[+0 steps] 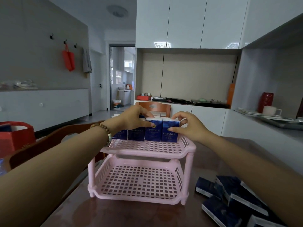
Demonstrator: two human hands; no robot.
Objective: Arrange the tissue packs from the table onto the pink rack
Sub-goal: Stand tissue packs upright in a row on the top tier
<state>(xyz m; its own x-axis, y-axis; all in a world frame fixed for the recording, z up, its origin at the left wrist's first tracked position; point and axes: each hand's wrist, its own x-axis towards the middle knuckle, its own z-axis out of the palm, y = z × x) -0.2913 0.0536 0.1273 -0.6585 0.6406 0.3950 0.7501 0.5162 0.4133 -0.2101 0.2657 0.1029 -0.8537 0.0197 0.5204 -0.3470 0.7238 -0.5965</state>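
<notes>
1. The tabletop point(114, 213) is dark and glossy. It carries the rack at its middle, with the supply of packs off to the right, within easy reach of the right arm.
2. The pink rack point(144, 155) has two slatted tiers. Its lower tier is bare and its upper tier holds one row along the back edge. Filling from the rear probably leaves the front free for a second row.
3. The loose tissue packs point(229, 194) lie flat in an untidy heap on the tabletop beside the rack's right foot, so much of the task remains.
4. The row of packs point(136, 135) stands upright with labels facing forward and sides touching, which saves space and reads neatly.
5. The left hand point(134, 118) grasps the third pack point(153, 132), thumb on its front face and fingers point(148, 114) curled over its top.
6. The right hand point(188, 126) pinches the end pack point(170, 133) the same way, at the rack's right wall. The two hands seem to be squaring these packs against each other so they sit flush.
</notes>
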